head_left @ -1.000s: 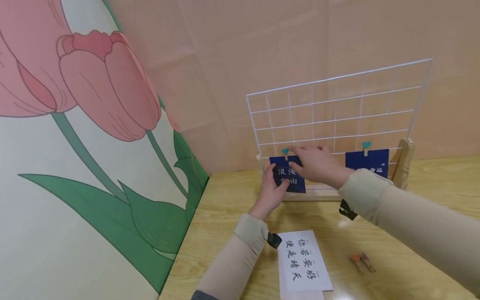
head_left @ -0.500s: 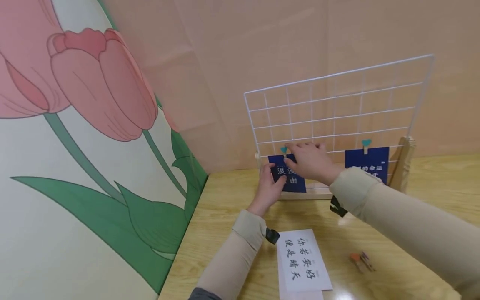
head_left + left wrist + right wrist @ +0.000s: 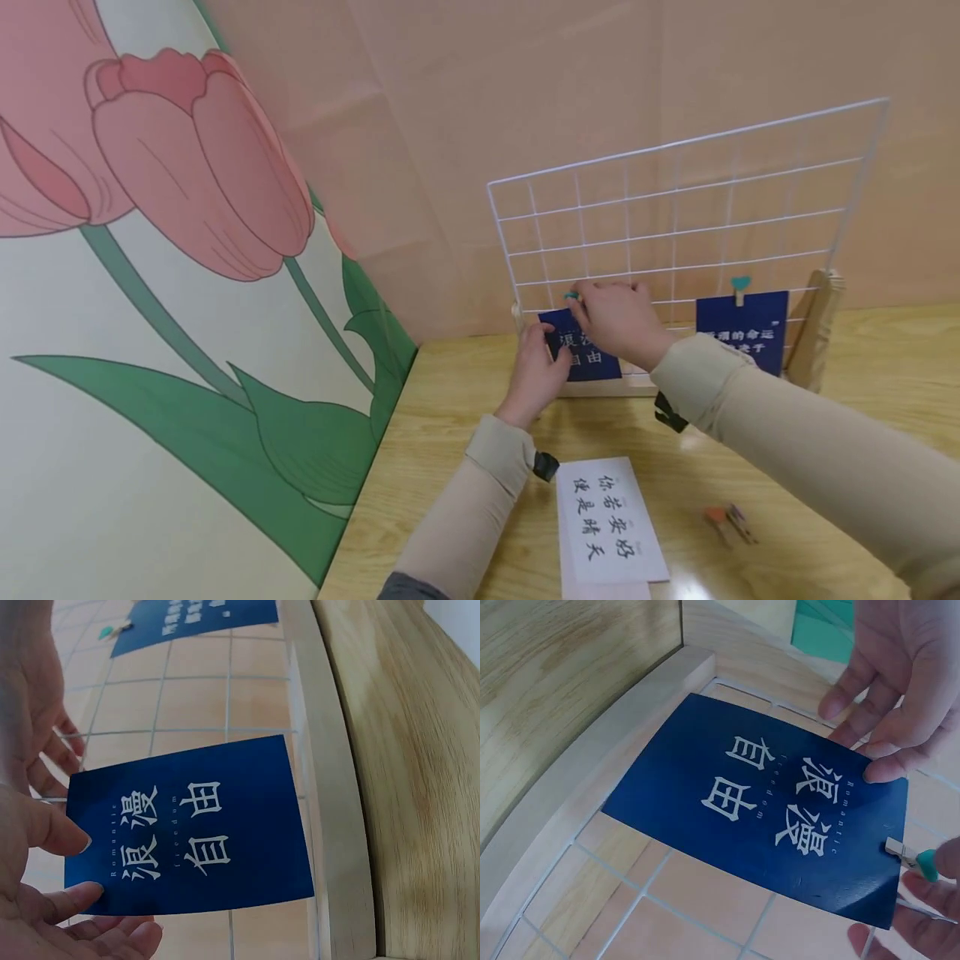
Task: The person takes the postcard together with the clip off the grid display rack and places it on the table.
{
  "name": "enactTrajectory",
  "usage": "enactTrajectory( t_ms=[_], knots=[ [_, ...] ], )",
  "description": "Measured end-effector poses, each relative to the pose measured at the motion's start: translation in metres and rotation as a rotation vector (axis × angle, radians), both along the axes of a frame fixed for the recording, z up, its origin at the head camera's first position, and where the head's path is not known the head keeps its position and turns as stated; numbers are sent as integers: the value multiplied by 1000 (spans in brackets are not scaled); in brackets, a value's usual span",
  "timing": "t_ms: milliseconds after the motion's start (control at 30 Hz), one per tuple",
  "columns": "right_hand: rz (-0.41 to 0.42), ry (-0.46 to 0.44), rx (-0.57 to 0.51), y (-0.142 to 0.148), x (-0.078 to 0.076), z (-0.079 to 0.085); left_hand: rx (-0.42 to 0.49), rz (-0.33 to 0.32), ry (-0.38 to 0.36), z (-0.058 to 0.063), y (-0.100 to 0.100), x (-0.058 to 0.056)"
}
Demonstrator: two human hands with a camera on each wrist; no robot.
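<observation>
A dark blue card (image 3: pixel 187 832) with white characters lies against the wire grid (image 3: pixel 628 200), low at its left end. My left hand (image 3: pixel 536 375) holds the card by its upper left edge; the right wrist view shows fingertips (image 3: pixel 881 766) on its front. At the card's top edge, my right hand (image 3: pixel 618 321) pinches a wooden clothespin (image 3: pixel 900 851) with a teal heart (image 3: pixel 928 865). The clothespin's tip overlaps the card's front there. In the head view the right fingers hide most of the clothespin and the card's upper right.
A second blue card (image 3: pixel 742 329) hangs at the grid's right from another teal-heart clothespin (image 3: pixel 740 290). The grid stands in a wooden base (image 3: pixel 592 389). White cards with black writing (image 3: pixel 611 521) lie on the table (image 3: pixel 442 433), left of two small clothespins (image 3: pixel 726 523).
My right fingers have drawn in round the clothespin at the card's top, and its teal heart shows less in the head view. My left hand stays at the card's left edge.
</observation>
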State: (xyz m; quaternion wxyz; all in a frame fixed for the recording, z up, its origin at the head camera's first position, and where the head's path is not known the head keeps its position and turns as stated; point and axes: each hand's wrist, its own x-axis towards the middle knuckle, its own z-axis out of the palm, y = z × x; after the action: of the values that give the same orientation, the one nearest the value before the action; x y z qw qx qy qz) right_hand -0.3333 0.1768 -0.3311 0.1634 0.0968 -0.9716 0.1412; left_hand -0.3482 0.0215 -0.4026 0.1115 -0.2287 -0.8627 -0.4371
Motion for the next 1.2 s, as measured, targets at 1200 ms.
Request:
enactTrajectory(
  t_ms=[1200],
  knots=[
    [13, 148, -225, 18, 21, -8, 293, 17, -37, 1, -16, 5]
  ],
)
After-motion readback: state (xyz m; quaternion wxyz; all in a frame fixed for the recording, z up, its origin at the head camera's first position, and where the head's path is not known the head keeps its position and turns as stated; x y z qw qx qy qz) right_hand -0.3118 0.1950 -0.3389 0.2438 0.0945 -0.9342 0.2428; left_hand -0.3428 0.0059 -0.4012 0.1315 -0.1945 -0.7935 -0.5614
